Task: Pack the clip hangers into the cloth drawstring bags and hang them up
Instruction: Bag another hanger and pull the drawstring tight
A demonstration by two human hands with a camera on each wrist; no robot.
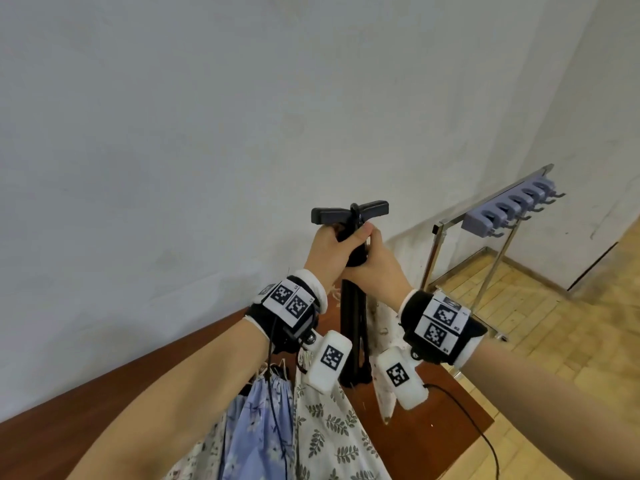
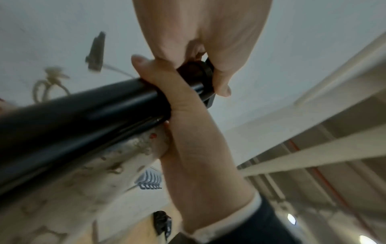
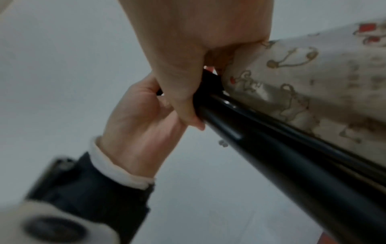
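A black stand pole (image 1: 351, 317) with a T-shaped top bar (image 1: 349, 213) rises from the table. My left hand (image 1: 325, 247) grips the black collar (image 2: 198, 71) just under the bar. My right hand (image 1: 374, 261) curls round the pole right below it, thumb across the front (image 2: 177, 99). A white printed drawstring bag (image 1: 382, 341) hangs at the pole's right, its top tucked under my right palm (image 3: 303, 79). A blue floral bag (image 1: 263, 420) and a leaf-print bag (image 1: 329, 431) hang lower left. A knotted cord (image 2: 50, 77) dangles beside the pole.
Lilac clip hangers (image 1: 509, 209) hang in a row on a metal rack (image 1: 438, 244) at the right, on the wooden floor. The stand is on a red-brown table (image 1: 138, 375) against a pale wall. A black cable (image 1: 485, 441) trails over the table's right end.
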